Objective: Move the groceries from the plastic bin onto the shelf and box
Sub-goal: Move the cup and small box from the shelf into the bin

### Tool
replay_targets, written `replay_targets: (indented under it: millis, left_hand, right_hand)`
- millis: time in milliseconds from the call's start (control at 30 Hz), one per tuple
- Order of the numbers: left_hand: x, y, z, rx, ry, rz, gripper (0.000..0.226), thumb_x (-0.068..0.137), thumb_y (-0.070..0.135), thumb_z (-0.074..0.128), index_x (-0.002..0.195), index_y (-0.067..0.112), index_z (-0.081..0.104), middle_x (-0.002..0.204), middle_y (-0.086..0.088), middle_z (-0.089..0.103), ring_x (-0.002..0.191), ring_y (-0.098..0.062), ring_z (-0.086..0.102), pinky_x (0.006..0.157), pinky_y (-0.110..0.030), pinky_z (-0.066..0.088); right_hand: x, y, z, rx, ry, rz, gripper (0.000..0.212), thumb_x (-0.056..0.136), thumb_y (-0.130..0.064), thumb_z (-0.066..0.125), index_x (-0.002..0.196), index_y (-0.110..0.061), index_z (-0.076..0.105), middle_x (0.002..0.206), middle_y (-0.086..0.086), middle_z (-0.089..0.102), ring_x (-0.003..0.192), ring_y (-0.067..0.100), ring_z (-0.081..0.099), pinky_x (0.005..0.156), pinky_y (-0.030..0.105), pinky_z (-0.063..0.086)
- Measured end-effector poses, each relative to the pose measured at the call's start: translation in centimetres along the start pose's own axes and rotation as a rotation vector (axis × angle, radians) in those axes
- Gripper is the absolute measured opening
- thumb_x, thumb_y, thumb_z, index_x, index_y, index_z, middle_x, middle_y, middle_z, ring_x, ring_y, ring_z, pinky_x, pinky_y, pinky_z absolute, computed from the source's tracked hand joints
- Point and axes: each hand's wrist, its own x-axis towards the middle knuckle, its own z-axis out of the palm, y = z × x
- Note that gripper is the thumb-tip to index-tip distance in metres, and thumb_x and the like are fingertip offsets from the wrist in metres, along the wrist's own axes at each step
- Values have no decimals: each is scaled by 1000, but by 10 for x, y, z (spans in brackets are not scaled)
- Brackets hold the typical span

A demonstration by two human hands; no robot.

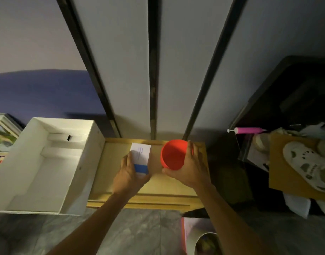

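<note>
A low wooden shelf [158, 186] lies in the middle, against the wall panels. Over its back part my left hand [129, 173] grips a white carton with a blue band [141, 157], upright and slightly tilted. My right hand [187, 170] wraps around a red plastic cup [173, 155], open end towards me, just right of the carton. Whether either item rests on the wood is unclear. An open white cardboard box [53, 162] sits directly left of the shelf, with only white inserts inside. A corner of the bin [198, 236] shows at the bottom.
A dark rack [286, 100] stands at the right, with a pink pump [248, 130], a cardboard sheet [279, 168] and a white clog [308, 166] in front. Framed pictures [2, 133] lean at the far left. Grey marble floor [121, 232] lies below.
</note>
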Motion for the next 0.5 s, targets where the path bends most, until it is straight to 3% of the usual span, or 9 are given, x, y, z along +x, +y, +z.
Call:
replay_targets:
  millis: [200,300,500]
  left_hand:
    - [-6,7,-15,6,-3,37,114,70,68,82,156,30,18,142,0,43,118,-20,55,80,-38,64]
    - [-7,16,-37,3,9,63,107,74,61,82,154,34,17,143,2,42,117,-21,57,78,-36,64]
    - [-9,67,-112,24,-28,167,113,74,66,81,159,36,13,145,4,37,124,-20,53,86,-37,62]
  right_hand:
    - [-8,-9,-8,5,62,-9,144,66,-77,86,169,-20,3,169,5,17,151,29,31,109,41,46]
    - [-17,-18,-29,2,124,-4,148,57,-90,79,166,-24,6,165,2,23,148,29,38,107,46,53]
    - [-50,-49,-118,46,202,22,146,59,-84,85,166,-24,6,166,0,20,150,29,33,105,47,52]
